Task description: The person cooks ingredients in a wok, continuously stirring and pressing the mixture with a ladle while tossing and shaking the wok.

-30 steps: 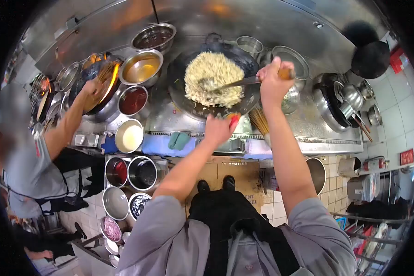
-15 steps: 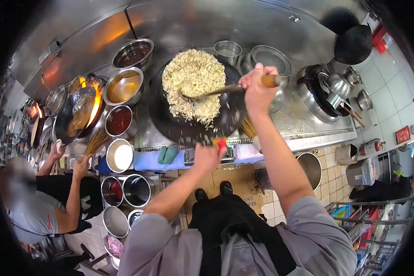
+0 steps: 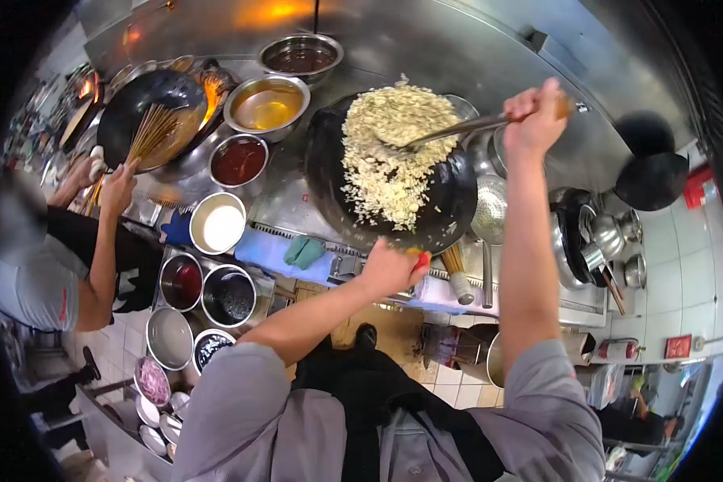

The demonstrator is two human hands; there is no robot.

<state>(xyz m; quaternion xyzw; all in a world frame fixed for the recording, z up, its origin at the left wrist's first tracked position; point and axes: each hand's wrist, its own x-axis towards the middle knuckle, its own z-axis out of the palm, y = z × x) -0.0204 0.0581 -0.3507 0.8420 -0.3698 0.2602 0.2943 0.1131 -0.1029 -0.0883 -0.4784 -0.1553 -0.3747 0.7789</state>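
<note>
While our right hand [image 3: 536, 120] clenches the ladle [image 3: 466, 129], our left hand [image 3: 391, 267] curls fingers round seemingly red cloth [image 3: 422, 259] at the wok [image 3: 453, 189].

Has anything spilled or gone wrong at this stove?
Nothing looks plainly spilled or damaged. The rice lies unevenly in the wok, straggling toward the near rim by the left hand, probably just from stirring. Orange flames beside the neighbouring black wok catch the eye, but may be ordinary for such cooking.

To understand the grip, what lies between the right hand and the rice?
The ladle shaft runs from right hand to rice, in the head view.
</note>
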